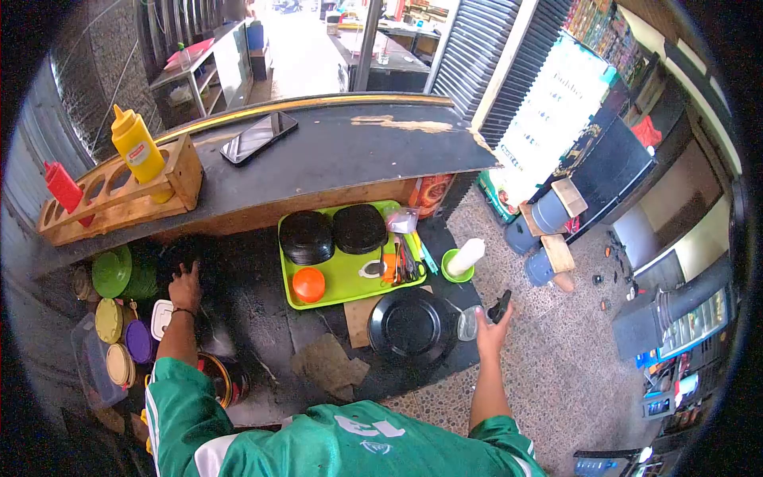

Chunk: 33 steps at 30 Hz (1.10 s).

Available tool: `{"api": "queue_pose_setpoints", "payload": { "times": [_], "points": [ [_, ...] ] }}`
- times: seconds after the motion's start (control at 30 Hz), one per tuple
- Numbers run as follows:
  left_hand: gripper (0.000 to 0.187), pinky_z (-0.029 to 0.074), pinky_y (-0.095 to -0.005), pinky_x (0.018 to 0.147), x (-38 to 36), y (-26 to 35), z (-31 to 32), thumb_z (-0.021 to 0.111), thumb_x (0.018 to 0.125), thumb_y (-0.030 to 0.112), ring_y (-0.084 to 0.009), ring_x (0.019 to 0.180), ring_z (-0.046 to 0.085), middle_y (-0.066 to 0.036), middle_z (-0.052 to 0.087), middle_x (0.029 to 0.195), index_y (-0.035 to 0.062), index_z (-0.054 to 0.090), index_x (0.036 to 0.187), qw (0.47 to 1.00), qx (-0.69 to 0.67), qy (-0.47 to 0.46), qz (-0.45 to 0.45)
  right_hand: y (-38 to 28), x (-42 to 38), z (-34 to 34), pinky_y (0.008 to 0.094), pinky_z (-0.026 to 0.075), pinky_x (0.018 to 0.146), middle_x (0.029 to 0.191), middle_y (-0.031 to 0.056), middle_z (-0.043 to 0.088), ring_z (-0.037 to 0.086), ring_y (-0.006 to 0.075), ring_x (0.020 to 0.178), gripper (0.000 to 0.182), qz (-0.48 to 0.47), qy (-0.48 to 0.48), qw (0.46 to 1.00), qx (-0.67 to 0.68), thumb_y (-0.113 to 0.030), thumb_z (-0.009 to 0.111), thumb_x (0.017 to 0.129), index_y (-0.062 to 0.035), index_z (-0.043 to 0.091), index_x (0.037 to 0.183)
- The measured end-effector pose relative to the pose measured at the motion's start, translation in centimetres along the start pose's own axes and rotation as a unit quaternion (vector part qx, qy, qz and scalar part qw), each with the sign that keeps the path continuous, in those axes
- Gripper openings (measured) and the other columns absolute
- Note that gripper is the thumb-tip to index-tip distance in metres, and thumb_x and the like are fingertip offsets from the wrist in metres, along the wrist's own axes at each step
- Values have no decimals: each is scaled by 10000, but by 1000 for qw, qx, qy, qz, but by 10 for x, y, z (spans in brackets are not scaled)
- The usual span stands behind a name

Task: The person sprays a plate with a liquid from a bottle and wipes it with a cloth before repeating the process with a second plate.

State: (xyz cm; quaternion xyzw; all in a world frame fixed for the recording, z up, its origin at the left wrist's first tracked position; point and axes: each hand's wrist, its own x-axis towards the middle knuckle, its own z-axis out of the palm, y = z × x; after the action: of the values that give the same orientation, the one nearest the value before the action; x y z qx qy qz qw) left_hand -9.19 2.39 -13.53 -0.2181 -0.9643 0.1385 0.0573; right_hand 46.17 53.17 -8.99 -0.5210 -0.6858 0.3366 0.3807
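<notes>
My left hand (185, 288) reaches over the dark area at the left of the lower counter, fingers spread, near a white-lidded container (161, 318) and a green round lid (112, 270). At the counter's right edge my right hand (493, 324) is closed around a small black object (500, 306), whose kind I cannot make out. Beside that hand lies a clear container (469, 323), next to a black round plate (408, 324). A green tray (342, 288) behind the plate holds black bowls (307, 237), an orange bowl (308, 284) and utensils (407, 258).
A phone (259, 138) and a wooden rack (119, 199) with a yellow bottle (139, 147) and red bottle (63, 188) stand on the raised counter. A white bottle (467, 256) sits in a green cup (458, 267). A cloth (330, 366) lies in front. Stools (548, 258) stand right.
</notes>
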Motion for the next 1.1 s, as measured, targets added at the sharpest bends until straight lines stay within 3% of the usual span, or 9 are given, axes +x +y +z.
{"api": "queue_pose_setpoints", "payload": {
  "times": [0.23, 0.43, 0.5, 0.67, 0.73, 0.8, 0.9, 0.97, 1.1],
  "points": [
    [626, 619, -462, 750, -9, 1, -21, 541, 916, 69, -397, 1061, 712, -201, 593, 1421, 228, 474, 1517, 999, -19, -6, 25, 23, 10, 6, 452, 399, 1151, 1547, 304, 403, 480, 416, 1382, 920, 16, 16, 1000, 3, -279, 841, 869, 2, 310, 1566],
    [567, 525, -486, 944, -11, -6, -42, 527, 925, 95, -338, 1133, 648, -143, 631, 1337, 174, 495, 1486, 995, 30, 96, -7, 28, 15, 9, 416, 489, 1042, 1407, 261, 565, 593, 350, 1261, 857, -8, 46, 996, -72, -279, 830, 886, 15, 358, 1539],
    [554, 457, -494, 1025, 0, -20, -32, 520, 928, 107, -313, 1186, 589, -108, 633, 1271, 149, 494, 1479, 971, 46, 227, -67, 36, 19, 10, 389, 521, 978, 1296, 196, 655, 666, 283, 1132, 798, 11, 14, 998, 54, -231, 807, 905, -6, 373, 1535],
    [510, 430, -511, 1091, 7, -43, -41, 544, 885, 58, -390, 1317, 496, -181, 539, 1381, 115, 599, 1389, 989, -3, 135, -67, 14, 15, 3, 370, 533, 940, 1261, 149, 675, 682, 227, 1041, 686, -27, 32, 995, 88, -145, 735, 947, -43, 392, 1532],
    [531, 420, -507, 1109, -1, -40, -42, 532, 880, 34, -390, 1335, 486, -174, 539, 1401, 138, 606, 1395, 983, -38, 171, -61, 15, 17, 3, 368, 529, 945, 1269, 143, 664, 673, 221, 1043, 660, -21, 17, 994, 109, -118, 710, 959, -60, 393, 1536],
    [556, 410, -502, 1127, -16, -38, -56, 519, 876, 9, -390, 1352, 476, -166, 538, 1421, 161, 613, 1402, 975, -67, 202, -59, 30, 21, 3, 358, 516, 954, 1331, 133, 610, 639, 219, 1079, 653, -97, 54, 991, 75, -73, 671, 971, -73, 375, 1553],
    [590, 406, -498, 1139, -50, -30, -107, 524, 868, -11, -387, 1360, 481, -139, 540, 1475, 201, 619, 1410, 964, -82, 251, 39, 40, 27, 2, 346, 486, 994, 1396, 135, 547, 588, 225, 1159, 643, -91, 129, 982, 105, -51, 643, 978, -88, 374, 1561],
    [590, 408, -493, 1137, -66, -29, -130, 550, 853, 6, -376, 1348, 504, -112, 552, 1495, 221, 628, 1397, 951, -95, 270, 116, -34, 11, -11, 359, 465, 1033, 1409, 152, 531, 557, 241, 1220, 617, -98, 144, 977, 124, -7, 609, 966, -74, 406, 1545],
    [563, 430, -506, 1116, -100, -23, -165, 574, 843, 23, -367, 1307, 560, -109, 601, 1443, 226, 656, 1361, 930, -72, 323, 160, -74, 11, -31, 377, 459, 1030, 1329, 147, 577, 571, 245, 1183, 552, -249, 114, 961, 43, 61, 562, 912, -45, 505, 1451]
  ]
}}
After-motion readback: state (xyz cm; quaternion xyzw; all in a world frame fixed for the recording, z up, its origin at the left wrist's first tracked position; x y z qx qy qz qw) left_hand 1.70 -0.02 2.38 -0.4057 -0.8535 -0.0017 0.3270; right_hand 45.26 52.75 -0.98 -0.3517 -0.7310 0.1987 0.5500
